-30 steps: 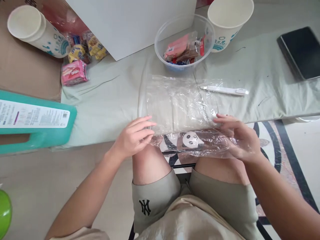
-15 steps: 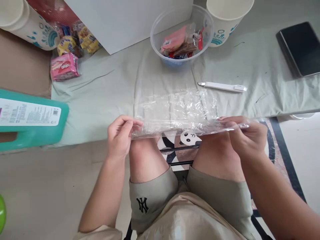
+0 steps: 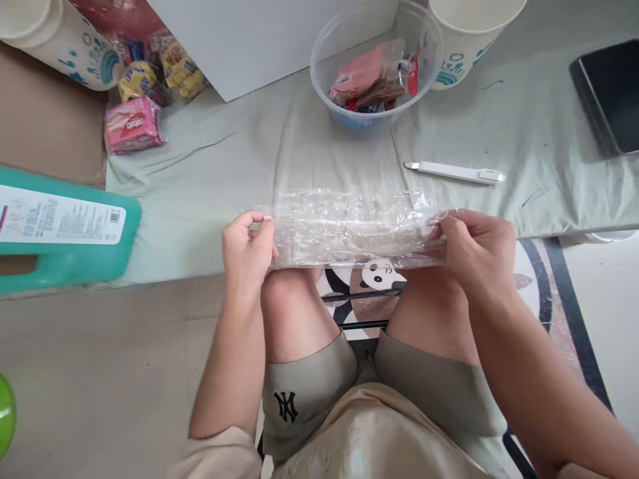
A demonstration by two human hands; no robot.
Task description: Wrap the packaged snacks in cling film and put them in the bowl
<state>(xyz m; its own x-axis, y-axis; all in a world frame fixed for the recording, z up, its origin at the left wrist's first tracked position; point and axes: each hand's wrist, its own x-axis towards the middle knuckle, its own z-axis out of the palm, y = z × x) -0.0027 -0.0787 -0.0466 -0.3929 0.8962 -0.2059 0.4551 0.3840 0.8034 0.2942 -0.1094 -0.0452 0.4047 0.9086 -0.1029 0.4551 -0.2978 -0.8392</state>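
Left hand (image 3: 247,249) and right hand (image 3: 474,249) each have fingers pinched on an end of a clear bag (image 3: 349,226), stretched above the cloth's (image 3: 224,179) near edge. At its far edge, a bowl (image 3: 324,60) holds snack packets (image 3: 372,80); beside it stands a cup (image 3: 472,30).

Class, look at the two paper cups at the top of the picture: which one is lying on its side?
The paper cup at top left, beside the snack packets, lies on its side; the cup at top right stands upright.
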